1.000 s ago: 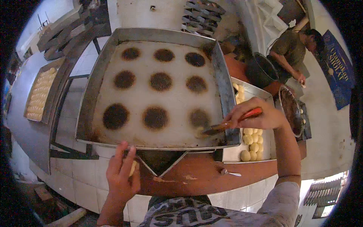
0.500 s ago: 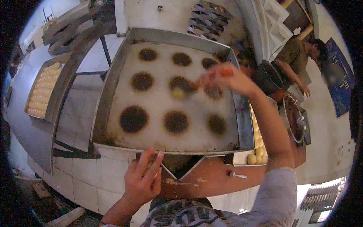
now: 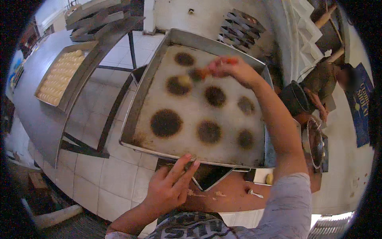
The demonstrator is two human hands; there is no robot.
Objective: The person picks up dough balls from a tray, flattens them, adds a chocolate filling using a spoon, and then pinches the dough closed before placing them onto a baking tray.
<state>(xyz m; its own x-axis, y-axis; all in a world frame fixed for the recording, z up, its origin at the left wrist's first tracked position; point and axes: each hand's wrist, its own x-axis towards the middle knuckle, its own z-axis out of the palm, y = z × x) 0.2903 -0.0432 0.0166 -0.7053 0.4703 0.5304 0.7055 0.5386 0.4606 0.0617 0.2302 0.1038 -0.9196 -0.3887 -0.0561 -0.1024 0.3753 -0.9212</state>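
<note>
A large, deep metal baking tray (image 3: 133, 145) stands in front of me, its pale bottom marked with several round dark brown spots. My right hand (image 3: 232, 69) reaches over it from the right, fingers closed round a brush (image 3: 204, 73) with an orange-red handle. The brush's pale yellowish tip is blurred and lies by the dark spot (image 3: 175, 87) at the left of the middle row. At the near rim, my left hand (image 3: 171, 179) has two fingers stretched out with their tips touching the tray's edge. Its other fingers are loosely bent, and the thumb is hidden.
On the grey table (image 3: 43, 119) at left, a tray (image 3: 65, 99) holds rows of pale dough balls. Below the baking tray is a brown surface (image 3: 230, 195) with a small spoon (image 3: 254, 193). At right, a person (image 3: 320, 81) stands near a dark bucket (image 3: 294, 96) and a round pan (image 3: 312, 143).
My right hand has carried the brush left, from the middle spot toward the left spot. The view has shifted, so the tray sits farther right. My left hand stays at the near rim.
</note>
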